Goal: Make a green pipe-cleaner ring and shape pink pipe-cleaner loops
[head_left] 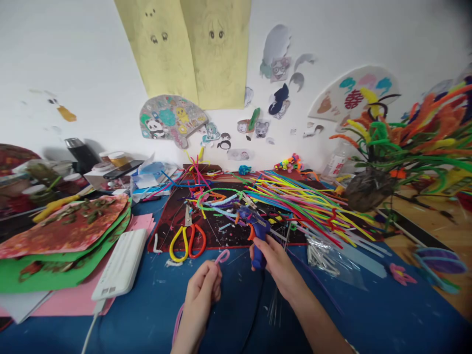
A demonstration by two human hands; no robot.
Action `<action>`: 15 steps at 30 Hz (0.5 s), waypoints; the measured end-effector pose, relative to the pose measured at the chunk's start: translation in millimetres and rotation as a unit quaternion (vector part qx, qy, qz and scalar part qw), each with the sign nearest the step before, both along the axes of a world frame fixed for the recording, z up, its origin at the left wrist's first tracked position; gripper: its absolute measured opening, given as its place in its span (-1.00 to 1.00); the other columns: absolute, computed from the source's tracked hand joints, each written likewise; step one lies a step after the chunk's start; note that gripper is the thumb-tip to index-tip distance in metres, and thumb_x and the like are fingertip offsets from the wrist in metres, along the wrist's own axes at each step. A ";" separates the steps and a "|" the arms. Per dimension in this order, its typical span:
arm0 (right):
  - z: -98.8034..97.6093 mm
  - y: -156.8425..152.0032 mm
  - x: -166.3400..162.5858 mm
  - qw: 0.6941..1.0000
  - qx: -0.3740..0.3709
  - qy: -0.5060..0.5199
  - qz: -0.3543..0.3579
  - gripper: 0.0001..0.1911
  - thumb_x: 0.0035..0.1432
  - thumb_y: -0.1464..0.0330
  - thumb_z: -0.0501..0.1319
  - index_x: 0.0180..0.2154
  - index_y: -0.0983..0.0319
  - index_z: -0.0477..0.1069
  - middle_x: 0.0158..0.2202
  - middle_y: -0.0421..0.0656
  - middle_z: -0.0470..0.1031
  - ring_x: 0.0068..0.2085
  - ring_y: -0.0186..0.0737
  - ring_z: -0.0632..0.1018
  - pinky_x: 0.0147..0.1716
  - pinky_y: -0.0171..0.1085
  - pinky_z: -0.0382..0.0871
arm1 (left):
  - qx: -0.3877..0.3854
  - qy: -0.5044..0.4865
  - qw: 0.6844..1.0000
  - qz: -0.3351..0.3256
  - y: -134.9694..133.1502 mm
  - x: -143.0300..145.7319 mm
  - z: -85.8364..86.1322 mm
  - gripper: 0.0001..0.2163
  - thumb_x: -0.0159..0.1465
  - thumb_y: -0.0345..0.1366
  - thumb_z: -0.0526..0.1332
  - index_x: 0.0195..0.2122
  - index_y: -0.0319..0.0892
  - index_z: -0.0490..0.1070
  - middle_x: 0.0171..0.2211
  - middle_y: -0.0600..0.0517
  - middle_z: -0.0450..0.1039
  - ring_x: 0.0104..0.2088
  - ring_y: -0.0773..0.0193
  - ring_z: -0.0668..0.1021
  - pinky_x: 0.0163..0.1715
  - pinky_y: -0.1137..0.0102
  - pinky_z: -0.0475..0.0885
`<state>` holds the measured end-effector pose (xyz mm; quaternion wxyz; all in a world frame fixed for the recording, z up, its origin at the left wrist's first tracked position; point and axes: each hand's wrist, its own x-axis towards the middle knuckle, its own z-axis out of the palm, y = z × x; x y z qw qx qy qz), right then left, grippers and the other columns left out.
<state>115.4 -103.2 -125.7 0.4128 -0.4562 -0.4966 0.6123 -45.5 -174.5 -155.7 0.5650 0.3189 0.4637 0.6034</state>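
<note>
My left hand (203, 289) is closed on a pink pipe cleaner (222, 255). A small loop of it sticks up past the fingertips, and its tail runs down beside the wrist. Just to the right, my right hand (271, 255) wraps round the handle of a blue glue gun (260, 235) with an orange trigger. The gun's nozzle points away from me, over the dark mat, and a cord hangs below it. A pair of scissors (188, 233) with one yellow and one orange handle lies partly on the mat, left of the gun.
Many coloured pipe cleaners (295, 196) spread across the dark mat (162, 226). A white power bank (121, 263) with a cable lies at left, beside stacked green and red craft sheets (70, 226). A clear plastic bag (328, 260) lies at right, near a pink pipe-cleaner flower (401, 274).
</note>
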 end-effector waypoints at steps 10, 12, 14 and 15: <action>-8.6 -21.2 5.7 0.996 -0.013 0.070 -0.047 -0.63 0.15 0.07 0.18 -0.21 0.23 0.29 -0.51 -0.28 0.35 -0.57 -0.36 0.40 -0.51 -0.32 0.31 | 0.064 0.241 0.958 0.140 24.6 -16.5 45.8 -0.54 0.12 -0.17 0.32 0.02 -0.22 0.36 -0.54 0.16 0.24 -0.48 0.37 0.35 -0.43 0.50 0.28; -10.2 -23.8 5.0 0.995 -0.013 0.084 -0.044 -0.63 0.15 0.07 0.18 -0.19 0.23 0.29 -0.51 -0.29 0.35 -0.58 -0.37 0.40 -0.51 -0.33 0.30 | 0.103 0.284 0.946 0.119 40.7 -19.1 56.1 -0.47 0.09 -0.22 0.33 0.09 -0.18 0.28 -0.45 0.14 0.32 -0.51 0.41 0.37 -0.45 0.49 0.30; -12.3 -25.4 4.1 0.995 -0.015 0.095 -0.041 -0.63 0.15 0.07 0.18 -0.20 0.23 0.29 -0.52 -0.29 0.35 -0.58 -0.37 0.40 -0.52 -0.34 0.30 | 0.114 0.323 0.936 0.084 58.4 -21.1 62.6 -0.58 0.09 -0.22 0.31 -0.02 -0.20 0.34 -0.47 0.15 0.33 -0.55 0.43 0.35 -0.49 0.49 0.29; -13.7 -25.7 3.6 0.994 -0.018 0.099 -0.039 -0.63 0.14 0.06 0.19 -0.22 0.23 0.30 -0.52 -0.29 0.35 -0.58 -0.37 0.40 -0.53 -0.35 0.30 | 0.117 0.335 0.933 0.065 66.4 -21.9 64.2 -0.69 0.10 -0.22 0.29 -0.16 -0.21 0.38 -0.50 0.15 0.32 -0.55 0.42 0.36 -0.49 0.49 0.29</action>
